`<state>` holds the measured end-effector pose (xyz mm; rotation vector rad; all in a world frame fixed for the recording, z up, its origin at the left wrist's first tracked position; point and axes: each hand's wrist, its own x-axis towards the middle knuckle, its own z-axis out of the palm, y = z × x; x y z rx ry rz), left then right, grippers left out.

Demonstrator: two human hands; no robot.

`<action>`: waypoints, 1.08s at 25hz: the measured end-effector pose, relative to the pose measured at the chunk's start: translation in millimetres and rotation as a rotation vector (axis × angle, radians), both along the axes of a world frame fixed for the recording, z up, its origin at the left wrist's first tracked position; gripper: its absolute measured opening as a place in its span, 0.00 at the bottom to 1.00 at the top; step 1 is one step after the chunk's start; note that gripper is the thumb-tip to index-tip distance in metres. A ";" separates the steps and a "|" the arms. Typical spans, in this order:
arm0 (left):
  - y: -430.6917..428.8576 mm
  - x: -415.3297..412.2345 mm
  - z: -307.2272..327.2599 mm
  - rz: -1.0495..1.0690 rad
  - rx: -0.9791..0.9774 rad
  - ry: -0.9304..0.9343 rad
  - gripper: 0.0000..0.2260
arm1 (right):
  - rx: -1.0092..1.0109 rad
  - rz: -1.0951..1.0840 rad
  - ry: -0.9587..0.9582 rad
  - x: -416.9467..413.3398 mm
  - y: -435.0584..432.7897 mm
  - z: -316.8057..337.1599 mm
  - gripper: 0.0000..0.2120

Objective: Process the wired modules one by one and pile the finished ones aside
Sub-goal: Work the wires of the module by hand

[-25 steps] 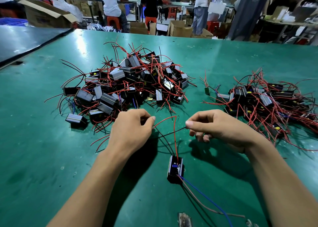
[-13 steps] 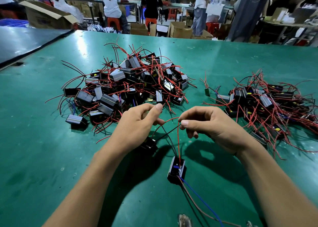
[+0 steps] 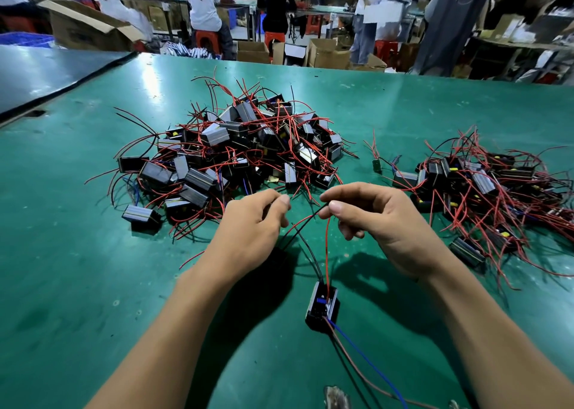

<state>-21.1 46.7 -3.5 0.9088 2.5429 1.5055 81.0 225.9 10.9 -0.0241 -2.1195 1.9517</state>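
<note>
On the green table [image 3: 62, 284], the big heap of black modules [image 3: 242, 148] with red leads fills the left-centre of the frame. Just below it is the left hand [image 3: 251, 231], fingers curled and thumb pressed to the forefinger; wires [image 3: 326, 253] run in under it, but I cannot tell whether it pinches them. In the lower centre a single module [image 3: 321, 306] lies on the table, its red and black wires rising to the hands and a blue wire [image 3: 366, 365] trailing toward the bottom edge. The right hand [image 3: 382, 225] pinches those wires between thumb and forefinger. At the far right lies a smaller heap [image 3: 484, 188].
</note>
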 end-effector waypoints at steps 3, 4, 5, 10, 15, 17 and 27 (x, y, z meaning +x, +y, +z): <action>-1.8 8.4 5.8 -0.079 0.135 0.052 0.09 | 0.086 -0.049 0.066 -2.6 -8.6 -3.4 0.07; -3.6 11.0 8.3 -0.106 0.178 0.053 0.08 | 0.116 -0.072 0.076 -4.0 -10.2 -5.7 0.07; -5.2 12.5 9.9 -0.128 0.196 0.055 0.07 | 0.136 -0.094 0.078 -4.8 -11.3 -7.8 0.07; -5.8 13.4 9.9 -0.134 0.151 0.119 0.02 | 0.096 -0.189 0.157 -9.6 -11.6 -8.3 0.07; -6.7 10.6 8.9 -0.118 0.241 -0.136 0.04 | -0.233 -0.391 -0.134 -23.4 -4.4 -23.4 0.09; -6.1 9.3 8.1 -0.133 0.240 -0.179 0.05 | -0.222 -0.279 -0.316 -23.0 -8.5 -30.7 0.07; -5.3 6.1 3.9 -0.139 0.327 -0.315 0.03 | -0.245 -0.021 -0.378 -16.5 -10.8 -30.4 0.11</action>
